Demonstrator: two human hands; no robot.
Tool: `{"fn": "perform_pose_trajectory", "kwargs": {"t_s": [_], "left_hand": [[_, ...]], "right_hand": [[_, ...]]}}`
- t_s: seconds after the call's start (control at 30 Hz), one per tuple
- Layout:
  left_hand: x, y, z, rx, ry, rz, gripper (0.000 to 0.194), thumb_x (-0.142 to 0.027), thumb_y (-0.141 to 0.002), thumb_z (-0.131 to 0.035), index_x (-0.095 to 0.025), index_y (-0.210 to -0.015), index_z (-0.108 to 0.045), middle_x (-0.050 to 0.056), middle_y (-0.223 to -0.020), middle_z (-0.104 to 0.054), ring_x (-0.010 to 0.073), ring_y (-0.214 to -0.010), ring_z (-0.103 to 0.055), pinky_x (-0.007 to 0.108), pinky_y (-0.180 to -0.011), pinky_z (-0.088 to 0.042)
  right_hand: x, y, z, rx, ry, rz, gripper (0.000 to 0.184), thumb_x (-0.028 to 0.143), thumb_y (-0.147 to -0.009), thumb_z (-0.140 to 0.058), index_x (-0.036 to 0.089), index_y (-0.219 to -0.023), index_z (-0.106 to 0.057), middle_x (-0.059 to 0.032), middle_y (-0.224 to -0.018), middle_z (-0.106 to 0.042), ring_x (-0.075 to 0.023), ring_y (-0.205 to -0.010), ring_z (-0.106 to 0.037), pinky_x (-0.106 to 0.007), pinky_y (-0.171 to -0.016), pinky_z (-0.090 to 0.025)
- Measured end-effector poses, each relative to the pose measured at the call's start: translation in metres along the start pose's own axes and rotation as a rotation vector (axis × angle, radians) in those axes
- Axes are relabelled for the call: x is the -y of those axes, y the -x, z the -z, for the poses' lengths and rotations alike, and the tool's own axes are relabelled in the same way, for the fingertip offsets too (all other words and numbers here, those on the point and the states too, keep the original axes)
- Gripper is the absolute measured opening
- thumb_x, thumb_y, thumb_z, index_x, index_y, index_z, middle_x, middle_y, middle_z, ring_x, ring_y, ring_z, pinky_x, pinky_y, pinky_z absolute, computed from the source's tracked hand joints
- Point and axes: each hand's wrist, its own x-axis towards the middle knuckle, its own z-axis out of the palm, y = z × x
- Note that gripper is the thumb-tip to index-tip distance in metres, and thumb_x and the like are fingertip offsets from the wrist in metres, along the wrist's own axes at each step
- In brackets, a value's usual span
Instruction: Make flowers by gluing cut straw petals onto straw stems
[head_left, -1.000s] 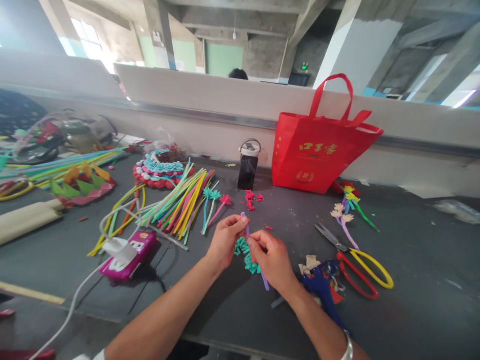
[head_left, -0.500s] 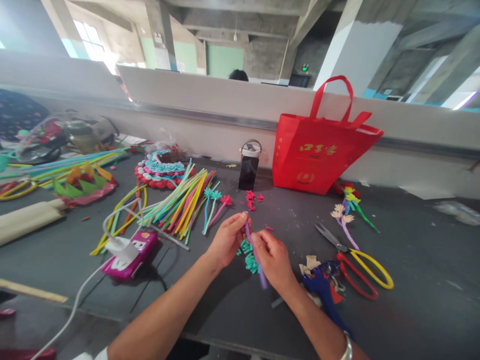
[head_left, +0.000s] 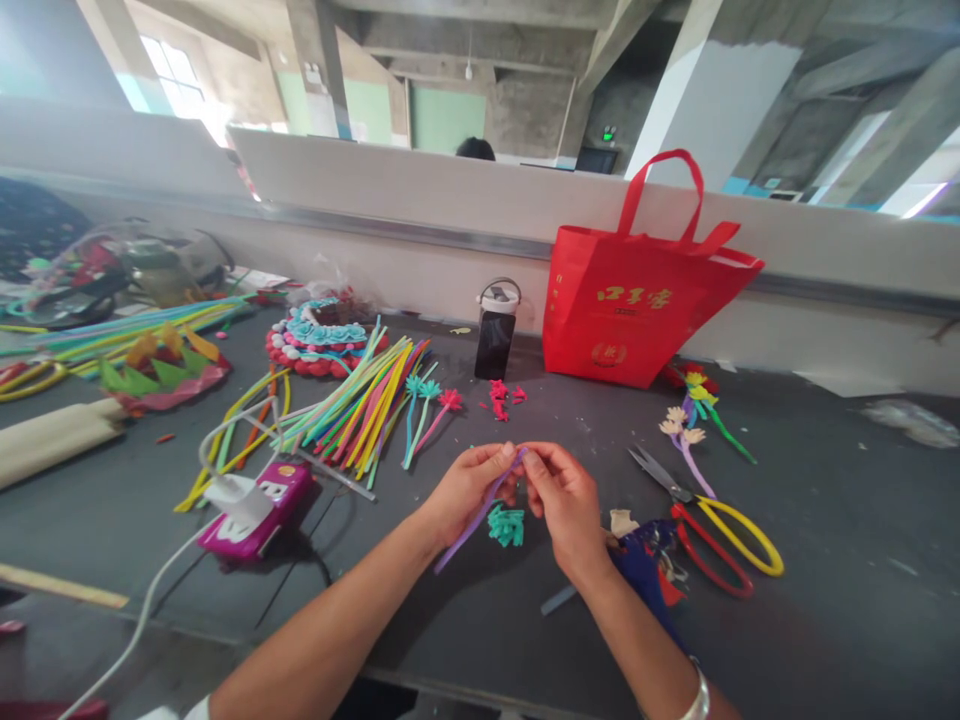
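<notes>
Both hands meet above the dark table near its front. My left hand (head_left: 469, 487) and my right hand (head_left: 564, 500) pinch the upper end of a purple pipe cleaner (head_left: 480, 512), whose free end slants down to the left. Just beneath them on the table lie small teal pipe-cleaner pieces (head_left: 507, 524). Fingers of both hands are closed on the stem.
Scissors with red and yellow handles (head_left: 712, 520) and a blue glue gun (head_left: 645, 565) lie right of my hands. A bundle of coloured pipe cleaners (head_left: 367, 405), a pink power strip (head_left: 259, 505), a dark bottle (head_left: 496, 335) and a red tote bag (head_left: 637, 300) stand further back.
The purple pipe cleaner has swung from slanting down to the right to slanting down to the left. My right hand has risen to meet my left at its upper end.
</notes>
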Motion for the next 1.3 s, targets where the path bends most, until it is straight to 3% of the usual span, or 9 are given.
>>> {"fn": "perform_pose_trajectory", "kwargs": {"t_s": [0.17,0.33,0.6,0.8,1.03,1.3], "left_hand": [[-0.002,0.001,0.001,0.037,0.004,0.022,0.03,-0.039,-0.069,-0.08,-0.013,-0.075,-0.066,0.001,-0.065,-0.058,0.0108,-0.055,-0.054,0.025,-0.056,-0.043],[0.002,0.0,0.003,-0.04,-0.121,0.0,0.031,-0.041,-0.07,-0.079,-0.014,-0.07,-0.063,-0.004,-0.05,-0.049,0.0066,-0.044,-0.042,0.021,-0.045,-0.03],[0.001,-0.001,0.004,-0.088,-0.219,-0.04,0.033,-0.041,-0.066,-0.081,-0.013,-0.077,-0.068,-0.003,-0.056,-0.052,0.0059,-0.046,-0.042,0.021,-0.046,-0.028],[0.004,0.0,0.003,-0.122,-0.256,-0.083,0.032,-0.042,-0.065,-0.081,-0.013,-0.069,-0.067,-0.005,-0.052,-0.047,0.0051,-0.045,-0.033,0.022,-0.045,-0.02],[0.006,0.001,0.0,-0.184,-0.281,-0.103,0.03,-0.041,-0.065,-0.08,-0.014,-0.067,-0.066,-0.005,-0.051,-0.045,0.0053,-0.046,-0.03,0.022,-0.044,-0.019],[0.004,0.002,0.003,-0.127,-0.264,-0.154,0.024,-0.037,-0.073,-0.075,-0.014,-0.077,-0.067,-0.004,-0.058,-0.048,0.0057,-0.05,-0.033,0.022,-0.047,-0.022]], "right_hand": [[-0.001,-0.002,0.003,-0.039,0.051,0.032,0.032,0.049,-0.085,-0.06,0.018,-0.093,-0.066,0.0042,-0.058,-0.055,-0.0096,-0.045,-0.044,-0.02,-0.039,-0.035],[-0.002,-0.003,0.007,-0.075,0.266,0.133,0.03,0.048,-0.086,-0.059,0.018,-0.089,-0.066,-0.0013,-0.07,-0.066,-0.0122,-0.055,-0.054,-0.022,-0.047,-0.04],[-0.004,-0.008,0.01,-0.105,0.385,0.173,0.029,0.045,-0.087,-0.058,0.018,-0.082,-0.064,-0.0021,-0.071,-0.067,-0.0149,-0.062,-0.058,-0.024,-0.058,-0.044],[-0.001,-0.005,0.01,-0.043,0.395,0.192,0.027,0.042,-0.09,-0.053,0.018,-0.082,-0.063,-0.0012,-0.071,-0.066,-0.0142,-0.06,-0.056,-0.023,-0.053,-0.04],[-0.001,-0.004,0.007,-0.088,0.396,0.192,0.028,0.043,-0.089,-0.054,0.018,-0.08,-0.063,0.0002,-0.066,-0.062,-0.0129,-0.057,-0.052,-0.023,-0.052,-0.039],[-0.004,-0.003,0.006,-0.119,0.208,0.112,0.037,0.053,-0.089,-0.053,0.019,-0.078,-0.062,0.0053,-0.053,-0.049,-0.0098,-0.046,-0.042,-0.022,-0.044,-0.034]]}}
